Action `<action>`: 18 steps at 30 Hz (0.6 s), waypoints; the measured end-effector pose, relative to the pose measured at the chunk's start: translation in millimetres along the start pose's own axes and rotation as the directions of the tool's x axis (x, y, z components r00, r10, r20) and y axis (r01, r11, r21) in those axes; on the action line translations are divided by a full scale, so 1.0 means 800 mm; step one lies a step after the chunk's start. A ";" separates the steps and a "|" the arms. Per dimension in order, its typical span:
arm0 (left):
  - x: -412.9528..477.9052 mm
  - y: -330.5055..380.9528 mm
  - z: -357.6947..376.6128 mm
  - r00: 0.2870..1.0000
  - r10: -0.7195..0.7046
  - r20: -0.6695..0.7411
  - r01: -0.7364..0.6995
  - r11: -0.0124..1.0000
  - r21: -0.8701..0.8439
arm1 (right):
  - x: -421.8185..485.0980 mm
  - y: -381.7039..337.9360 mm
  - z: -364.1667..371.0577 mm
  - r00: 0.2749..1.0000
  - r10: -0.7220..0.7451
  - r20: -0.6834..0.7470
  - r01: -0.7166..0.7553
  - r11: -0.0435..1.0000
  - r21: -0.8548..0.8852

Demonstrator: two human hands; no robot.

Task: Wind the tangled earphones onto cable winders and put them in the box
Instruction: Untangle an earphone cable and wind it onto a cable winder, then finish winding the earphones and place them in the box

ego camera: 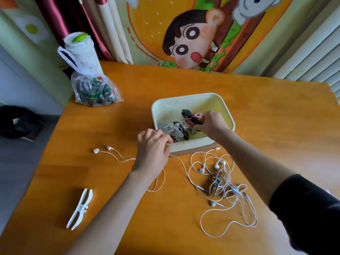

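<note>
R hand (211, 124) was curled, fingers + thumb pinching a black winder (191, 117) wrapped w/ pink cable, held low inside the box (184, 97), toward its right half. Whether the winder touched the bottom couldn't be told.

L hand (152, 148) gripped the box's near-left rim, fingers hooked over the edge, prob. to steady it. Other wound sets (174, 130), grey & black, lay bunched in the box betw. the two hands.

Out on the table (257, 116):
- a loose earphone (110, 150) trailed left, its cord running under the L wrist
- a tangle (226, 181) of white earphones lay near the R forearm, w/ a grey winder (216, 183) caught in it
- a white winder (80, 208) sat apart, near-left

Handling, as judged:
- The wound bundle looked light. Best held by the winder's body, not the wraps, since thin cord could slip off.
- The tangle looked limp, springy & snag-prone. Better to take one bud or the plug & follow that cord out.
- Yanking would likely tighten the knots and strain the thin cords.
</note>
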State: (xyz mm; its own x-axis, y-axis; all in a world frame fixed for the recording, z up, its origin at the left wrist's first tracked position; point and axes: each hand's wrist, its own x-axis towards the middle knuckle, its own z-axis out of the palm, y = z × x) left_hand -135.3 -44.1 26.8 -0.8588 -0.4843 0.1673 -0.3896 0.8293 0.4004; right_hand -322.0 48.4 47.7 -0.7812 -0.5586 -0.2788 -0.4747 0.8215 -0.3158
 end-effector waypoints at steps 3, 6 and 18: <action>0.003 -0.003 0.003 1.000 0.024 -0.014 -0.024 1.000 0.006 | 0.022 -0.002 0.013 0.996 0.047 0.074 -0.044 0.998 -0.046; 0.002 -0.003 0.004 0.999 0.035 -0.023 -0.035 0.999 -0.014 | 0.034 -0.004 0.028 0.990 0.061 0.129 -0.052 0.996 -0.072; 0.005 -0.002 0.001 0.999 0.046 -0.023 -0.047 0.999 -0.016 | 0.032 -0.008 0.043 0.987 -0.005 0.161 0.012 0.999 -0.044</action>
State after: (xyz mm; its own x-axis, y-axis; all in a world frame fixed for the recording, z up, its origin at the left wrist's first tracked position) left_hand -138.0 -47.2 25.7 -0.8678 -0.4519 0.2067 -0.3440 0.8465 0.4064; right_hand -325.2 24.6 11.8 -0.7033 -0.5738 -0.4197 -0.5016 0.8189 -0.2790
